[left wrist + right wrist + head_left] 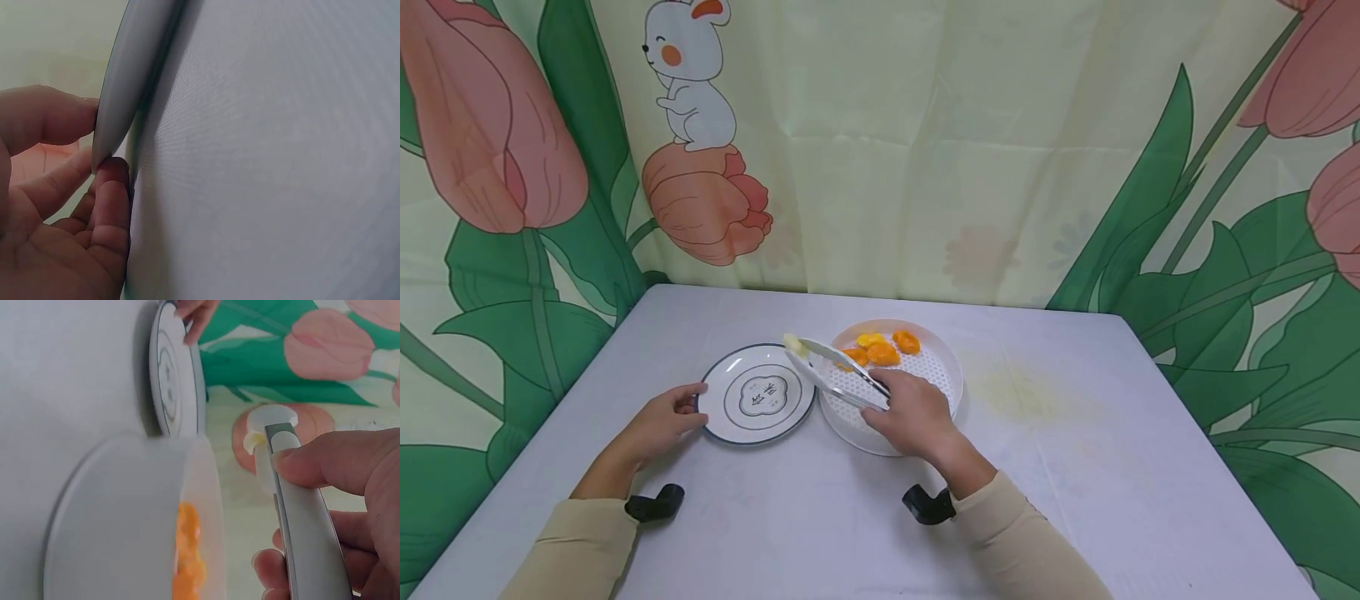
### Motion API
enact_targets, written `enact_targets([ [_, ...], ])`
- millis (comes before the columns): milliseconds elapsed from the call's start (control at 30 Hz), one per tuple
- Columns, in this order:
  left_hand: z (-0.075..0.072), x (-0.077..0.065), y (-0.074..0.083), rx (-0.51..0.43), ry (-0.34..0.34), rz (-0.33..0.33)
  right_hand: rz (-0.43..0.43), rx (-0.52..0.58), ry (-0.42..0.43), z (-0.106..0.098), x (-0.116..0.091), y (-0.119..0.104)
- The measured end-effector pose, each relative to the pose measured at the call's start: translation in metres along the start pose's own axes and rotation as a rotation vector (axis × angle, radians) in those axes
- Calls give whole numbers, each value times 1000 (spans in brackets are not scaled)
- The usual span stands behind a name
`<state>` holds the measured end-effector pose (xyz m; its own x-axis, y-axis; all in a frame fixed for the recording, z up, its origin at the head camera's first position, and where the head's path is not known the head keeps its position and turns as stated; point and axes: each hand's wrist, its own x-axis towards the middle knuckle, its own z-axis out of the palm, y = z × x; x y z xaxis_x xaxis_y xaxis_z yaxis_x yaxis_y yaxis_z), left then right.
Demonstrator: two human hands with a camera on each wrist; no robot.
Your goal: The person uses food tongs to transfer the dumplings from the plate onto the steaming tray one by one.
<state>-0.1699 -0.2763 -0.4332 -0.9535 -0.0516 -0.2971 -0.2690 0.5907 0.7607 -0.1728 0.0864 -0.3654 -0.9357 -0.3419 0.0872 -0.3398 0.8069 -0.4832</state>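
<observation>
My left hand (662, 423) pinches the left rim of a white plate (722, 412) with dark blue edging and a printed centre. In the left wrist view the thumb is on the plate's upper face and the fingers are at its underside. My right hand (917, 417) grips metal tongs (842, 392) with whitish tips. A small pale yellow piece (794, 345) sits at the tongs' tips, above the plate's far right edge. Below the tongs, a round white basket (942, 383) with a perforated bottom holds several orange and yellow pieces (883, 354), seen also in the right wrist view.
A white cloth covers the table (1075, 467), with a faint yellowish stain (1015, 392) right of the basket. Behind the table hangs a curtain (887, 167) printed with tulips and a rabbit. Black devices (928, 505) are worn on both wrists.
</observation>
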Motion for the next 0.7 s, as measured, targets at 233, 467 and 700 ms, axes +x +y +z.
enact_targets([
  [233, 0, -2, 1, -3, 4, 0, 107, -50, 54, -16, -8, 30],
  [467, 0, -2, 2, -8, 2, -7, 183, -56, 65, -27, -18, 59],
  [700, 0, -1, 2, -11, 2, -12, 218, -90, 75, -35, -27, 83],
])
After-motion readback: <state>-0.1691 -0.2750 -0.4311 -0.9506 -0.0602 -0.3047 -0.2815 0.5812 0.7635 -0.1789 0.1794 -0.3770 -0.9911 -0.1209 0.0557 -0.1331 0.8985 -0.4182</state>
